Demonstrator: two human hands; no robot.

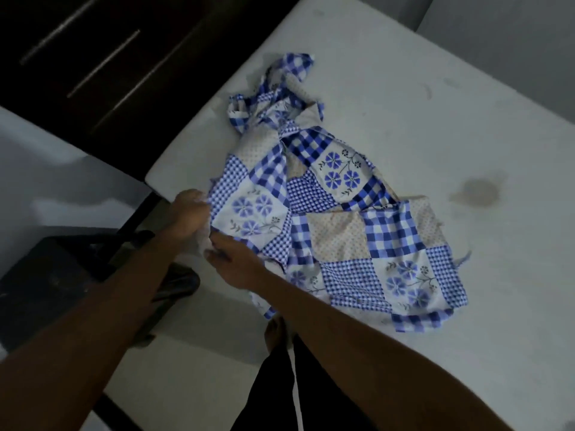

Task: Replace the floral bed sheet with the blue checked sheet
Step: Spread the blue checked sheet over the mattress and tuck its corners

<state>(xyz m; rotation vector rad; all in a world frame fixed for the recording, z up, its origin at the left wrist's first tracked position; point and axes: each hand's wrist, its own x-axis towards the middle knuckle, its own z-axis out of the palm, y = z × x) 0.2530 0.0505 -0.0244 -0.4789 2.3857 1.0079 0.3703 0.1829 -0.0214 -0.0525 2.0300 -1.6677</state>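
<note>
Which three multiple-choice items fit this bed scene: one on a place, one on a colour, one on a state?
1. Where does the checked sheet lie? A) on the floor B) on the bare mattress C) over a chair
2. Which colour are its flowers? A) blue B) red C) yellow
3. In which state is it? A) spread flat B) folded neatly C) bunched, gripped at one edge
1 B: white mattress lies under it. 2 A: blue flowers sit in white squares. 3 C: left hand and right hand hold its crumpled edge.
</note>
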